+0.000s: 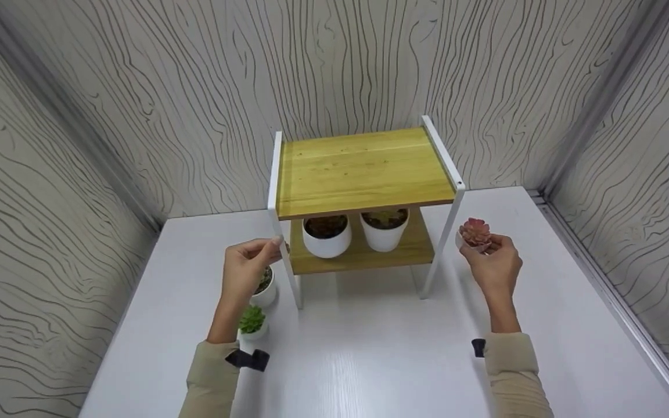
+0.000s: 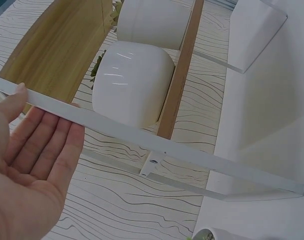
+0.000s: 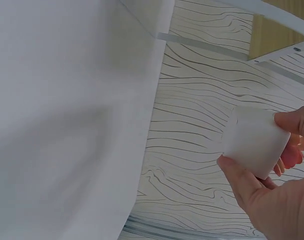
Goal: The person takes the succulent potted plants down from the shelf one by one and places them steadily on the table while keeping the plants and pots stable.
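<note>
On the right, my right hand holds a small white pot with a pink succulent, raised beside the shelf. In the right wrist view, thumb and fingers grip the sides of the white pot. My left hand holds the front left leg of the two-tier wooden shelf. Seen from the left wrist, its thumb lies on one side of the white metal leg and the fingers on the other. Two white potted plants, a rounder pot and a taller pot, stand on the lower board.
Left of the shelf, partly behind my left hand, stands a white potted plant. A small green succulent in a white pot is in front of it. All stand on a white table, with patterned panels behind and at both sides.
</note>
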Available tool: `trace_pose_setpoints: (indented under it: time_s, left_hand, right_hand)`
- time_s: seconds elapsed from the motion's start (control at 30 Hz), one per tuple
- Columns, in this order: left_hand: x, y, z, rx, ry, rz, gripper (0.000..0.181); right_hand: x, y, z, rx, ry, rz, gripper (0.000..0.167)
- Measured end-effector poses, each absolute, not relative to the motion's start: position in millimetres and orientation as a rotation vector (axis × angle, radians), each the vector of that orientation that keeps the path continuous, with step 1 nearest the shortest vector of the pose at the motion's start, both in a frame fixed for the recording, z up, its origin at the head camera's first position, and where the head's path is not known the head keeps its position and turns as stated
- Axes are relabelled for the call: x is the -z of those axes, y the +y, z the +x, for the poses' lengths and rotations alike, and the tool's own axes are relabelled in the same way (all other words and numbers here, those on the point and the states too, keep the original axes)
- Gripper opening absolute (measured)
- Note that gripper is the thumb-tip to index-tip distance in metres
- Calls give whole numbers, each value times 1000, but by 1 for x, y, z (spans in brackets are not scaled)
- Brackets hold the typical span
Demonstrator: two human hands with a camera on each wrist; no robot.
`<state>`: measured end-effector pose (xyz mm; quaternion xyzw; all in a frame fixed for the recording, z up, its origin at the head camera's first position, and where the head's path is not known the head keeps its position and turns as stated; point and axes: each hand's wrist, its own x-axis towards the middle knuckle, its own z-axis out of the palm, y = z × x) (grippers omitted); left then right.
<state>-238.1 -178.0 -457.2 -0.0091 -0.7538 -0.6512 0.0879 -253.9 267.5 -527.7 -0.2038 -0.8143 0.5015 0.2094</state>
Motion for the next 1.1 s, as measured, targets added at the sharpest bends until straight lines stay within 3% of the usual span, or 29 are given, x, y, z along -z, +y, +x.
trace_pose_setpoints:
  time_s: [0.53,1.1]
  left_hand:
    - [458,-176,-239,1914,-2270,-38,26]
    - [455,-179,-237,1934,-2266,-27,27]
  right_hand:
    - [565,269,-285,-1376,-2305,-659,55]
    - [587,276,-292,-1430,-2398,-741,57]
